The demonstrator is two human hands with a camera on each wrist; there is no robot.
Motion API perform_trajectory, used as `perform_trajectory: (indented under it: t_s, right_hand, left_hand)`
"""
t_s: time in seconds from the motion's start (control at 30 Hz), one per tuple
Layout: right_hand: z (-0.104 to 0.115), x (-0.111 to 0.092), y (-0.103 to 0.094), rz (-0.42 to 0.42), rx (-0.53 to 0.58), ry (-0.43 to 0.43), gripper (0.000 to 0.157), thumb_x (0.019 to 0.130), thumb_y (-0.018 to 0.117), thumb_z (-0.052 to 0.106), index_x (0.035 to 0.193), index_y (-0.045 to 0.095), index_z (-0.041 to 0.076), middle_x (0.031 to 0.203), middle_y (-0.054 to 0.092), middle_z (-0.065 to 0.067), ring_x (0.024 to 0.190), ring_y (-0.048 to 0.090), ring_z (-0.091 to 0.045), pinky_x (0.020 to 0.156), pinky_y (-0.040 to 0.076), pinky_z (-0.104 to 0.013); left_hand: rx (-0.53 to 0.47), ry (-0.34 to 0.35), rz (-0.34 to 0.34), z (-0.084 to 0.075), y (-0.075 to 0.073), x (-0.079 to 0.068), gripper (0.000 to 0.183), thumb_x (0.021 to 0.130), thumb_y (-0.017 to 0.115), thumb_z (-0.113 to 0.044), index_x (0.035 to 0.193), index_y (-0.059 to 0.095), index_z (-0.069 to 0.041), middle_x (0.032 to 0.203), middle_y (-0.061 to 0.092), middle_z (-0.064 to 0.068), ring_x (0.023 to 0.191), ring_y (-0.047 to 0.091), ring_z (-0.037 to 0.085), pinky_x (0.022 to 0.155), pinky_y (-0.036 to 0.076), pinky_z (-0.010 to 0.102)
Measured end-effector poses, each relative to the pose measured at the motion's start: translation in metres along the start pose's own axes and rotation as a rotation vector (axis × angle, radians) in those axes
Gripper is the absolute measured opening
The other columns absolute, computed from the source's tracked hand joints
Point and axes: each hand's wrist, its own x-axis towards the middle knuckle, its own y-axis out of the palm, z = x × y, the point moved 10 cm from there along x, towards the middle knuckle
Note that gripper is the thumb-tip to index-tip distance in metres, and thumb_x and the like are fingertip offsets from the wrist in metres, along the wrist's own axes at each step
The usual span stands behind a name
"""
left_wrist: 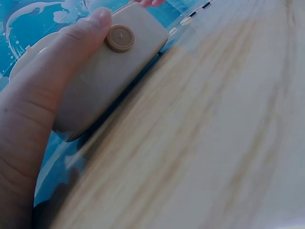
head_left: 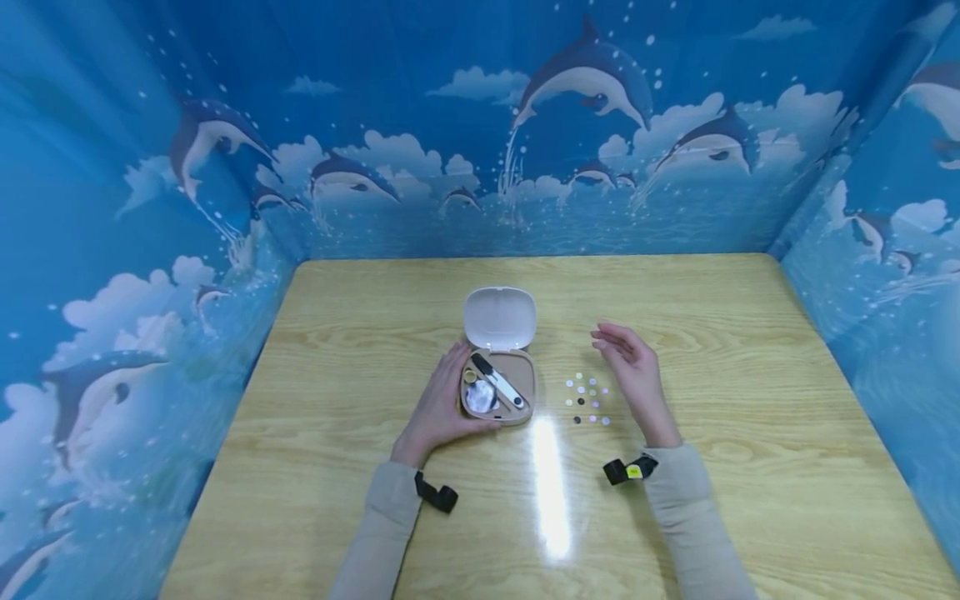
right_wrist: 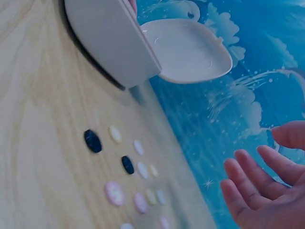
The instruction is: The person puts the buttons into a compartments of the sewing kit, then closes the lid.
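A small sewing case (head_left: 522, 372) lies on the table with its white lid (head_left: 500, 319) raised at the back. My left hand (head_left: 438, 407) grips the case from its left side. In the left wrist view, the thumb (left_wrist: 78, 40) stretches along the front wall to a brown button-shaped clasp (left_wrist: 120, 38). Inside lie a black-and-white tool (head_left: 501, 383), a shiny round piece (head_left: 481, 397) and a small gold ring-like piece (head_left: 470, 376). Right of the loose buttons (head_left: 581, 402), my right hand (head_left: 636, 375) is raised, fingers loosely bent, holding nothing.
The pale, pink and black buttons lie scattered on the wooden table (head_left: 337, 350), right of the case. A blue dolphin-print curtain (head_left: 420, 208) hangs behind the table and at both sides. Light glares off the tabletop in front of the case.
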Motion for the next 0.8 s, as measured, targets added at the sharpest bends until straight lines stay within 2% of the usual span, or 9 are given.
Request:
perform_trajectory:
  t_s: [0.2,0.4,0.53,0.67,0.8]
  right_hand:
    - [-0.015,0.002,-0.004,-0.022,0.027,0.015,0.033,0.098,0.058,0.002,0.13,0.056,-0.008,0.123,0.06,-0.03,0.1,0.064,-0.009,0.094,0.051,-0.018]
    - [-0.029,0.002,-0.009,-0.053,0.006,0.039,0.034,0.098,0.061,0.006,0.129,0.057,-0.006,0.119,0.064,-0.02,0.106,0.062,-0.021,0.091,0.052,-0.017]
    - [-0.035,0.003,-0.011,-0.06,0.002,0.031,0.033,0.097,0.061,0.003,0.128,0.059,-0.007,0.114,0.065,-0.019,0.1,0.062,-0.017,0.089,0.052,-0.016]
    - [-0.023,0.0,-0.008,-0.05,-0.034,-0.018,0.031,0.093,0.063,-0.004,0.123,0.06,-0.013,0.109,0.064,-0.025,0.089,0.06,-0.009,0.081,0.053,-0.014]
    - [-0.013,-0.003,-0.005,-0.05,-0.099,-0.074,0.03,0.088,0.066,-0.009,0.117,0.061,-0.016,0.103,0.061,-0.033,0.081,0.059,-0.008,0.072,0.051,-0.013]
  left_hand:
    - [0.0,-0.006,-0.003,0.0,0.0,-0.001,0.133,0.06,0.076,-0.079,0.16,0.014,-0.017,0.165,0.016,0.006,0.151,0.011,0.019,0.124,0.012,0.043]
    - [0.004,-0.003,-0.004,-0.001,0.0,-0.002,0.132,0.061,0.076,-0.078,0.16,0.013,-0.018,0.166,0.013,0.002,0.151,0.01,0.019,0.123,0.012,0.044]
    - [0.008,0.004,-0.004,-0.004,0.001,-0.003,0.132,0.061,0.077,-0.077,0.16,0.012,-0.019,0.166,0.013,0.001,0.152,0.009,0.018,0.123,0.012,0.045]
    - [0.018,0.019,-0.015,-0.007,0.0,-0.003,0.132,0.061,0.079,-0.075,0.16,0.014,-0.016,0.166,0.015,0.005,0.152,0.009,0.02,0.123,0.013,0.047]
    - [0.026,0.019,-0.016,-0.007,0.0,-0.004,0.132,0.061,0.077,-0.076,0.16,0.014,-0.016,0.166,0.015,0.006,0.152,0.01,0.02,0.123,0.013,0.047]
